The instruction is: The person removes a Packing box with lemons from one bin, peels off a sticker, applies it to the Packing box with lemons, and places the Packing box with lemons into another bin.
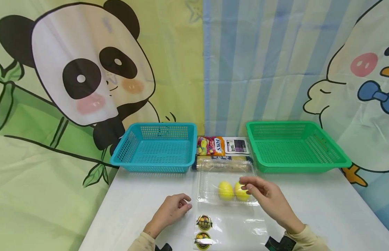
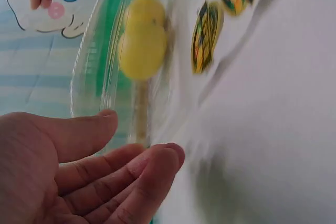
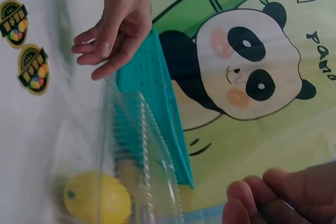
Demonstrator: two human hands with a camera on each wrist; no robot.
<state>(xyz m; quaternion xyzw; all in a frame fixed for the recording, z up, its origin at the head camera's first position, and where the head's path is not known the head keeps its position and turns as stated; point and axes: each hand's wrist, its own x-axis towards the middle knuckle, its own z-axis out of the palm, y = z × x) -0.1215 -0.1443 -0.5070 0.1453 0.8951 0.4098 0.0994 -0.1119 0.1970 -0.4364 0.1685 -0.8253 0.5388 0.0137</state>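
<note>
Printed curtain behind everything, 12 o'clock from the person. White counter under it all. Clock centred on the clear box: green basket at 2, blue basket at 10, probably set wide to leave the middle free for both hands. Clear box sits straight in front of the person, likely for easy reach from either side; can't tell if its lid is closed. Clear plastic sheet or bag lies flat at 6.

Long pack at 12, seen partly through the box plastic. Right hand at 4, raised apart from the box, fingers loosely bent, holding nothing. Left hand at 8, thumb parted from fingers, also holding nothing; maybe kept near to steady the box.

Candy bag near 11, white pack near 1. Two lemons side by side in the box, its walls presumably keeping them from rolling. Round stickers at 7.
</note>
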